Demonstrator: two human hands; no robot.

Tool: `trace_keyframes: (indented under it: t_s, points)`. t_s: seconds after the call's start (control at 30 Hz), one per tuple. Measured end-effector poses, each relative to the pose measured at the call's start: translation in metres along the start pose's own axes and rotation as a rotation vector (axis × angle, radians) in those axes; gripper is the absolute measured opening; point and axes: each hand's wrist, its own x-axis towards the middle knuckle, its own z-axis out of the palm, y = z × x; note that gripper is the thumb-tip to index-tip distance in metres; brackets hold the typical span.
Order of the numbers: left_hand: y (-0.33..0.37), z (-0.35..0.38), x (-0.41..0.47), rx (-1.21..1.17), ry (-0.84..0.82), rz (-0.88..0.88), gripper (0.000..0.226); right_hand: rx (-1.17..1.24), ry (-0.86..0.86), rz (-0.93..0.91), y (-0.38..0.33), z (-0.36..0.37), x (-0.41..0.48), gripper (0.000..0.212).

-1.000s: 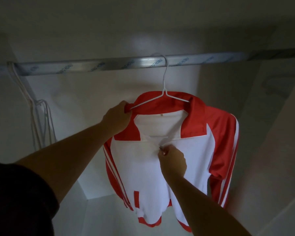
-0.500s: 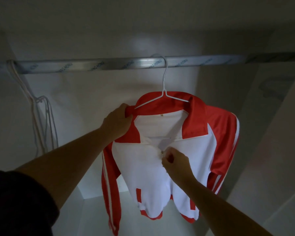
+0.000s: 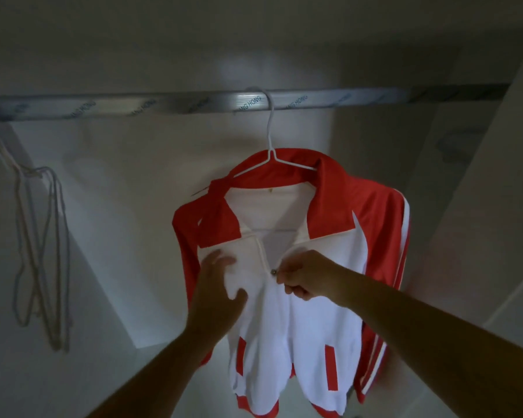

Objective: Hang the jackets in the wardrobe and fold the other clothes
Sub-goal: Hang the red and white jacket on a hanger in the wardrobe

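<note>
Inside a dim white wardrobe point(image 3: 109, 224), a red-and-white jacket point(image 3: 287, 333) hangs front-on from a wire hanger point(image 3: 271, 132) hooked right of centre on the metal rail point(image 3: 163, 102), long axis straight down, collar up. There is open rail to its left as far as spare hangers point(image 3: 40, 251) bunched at the left end, and the right wall point(image 3: 453, 224) stands close beside its sleeve. The left hand point(image 3: 216, 286), blurred, rests on the left front panel with fingers spread, while the right hand point(image 3: 307, 276) pinches the small zipper pull point(image 3: 274, 271) at the chest; the hem runs to the frame's lower edge.
</note>
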Motion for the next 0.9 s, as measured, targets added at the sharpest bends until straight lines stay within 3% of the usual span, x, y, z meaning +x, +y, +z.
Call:
trace_keyframes:
  t_s: [0.1, 0.23, 0.43, 0.63, 0.9]
  points:
    - [0.009, 0.030, -0.008, 0.065, -0.130, 0.025, 0.051, -0.064, -0.058, -0.026, -0.004, -0.010, -0.007, 0.021]
    - [0.015, 0.055, -0.011, 0.226, -0.101, 0.068, 0.032, -0.030, -0.079, -0.051, -0.001, -0.015, -0.010, 0.020]
    - [0.002, 0.057, -0.016, 0.359, -0.133, 0.037, 0.032, 0.356, 0.065, -0.171, 0.007, -0.004, -0.018, 0.023]
    - [0.002, 0.054, -0.017, 0.395, -0.177, -0.015, 0.029, 0.602, 0.191, -0.329, -0.027, -0.009, -0.022, 0.021]
    - [-0.010, 0.046, -0.020, 0.445, -0.267, -0.109, 0.028, 0.318, 0.156, -0.393, -0.040, -0.015, -0.029, 0.018]
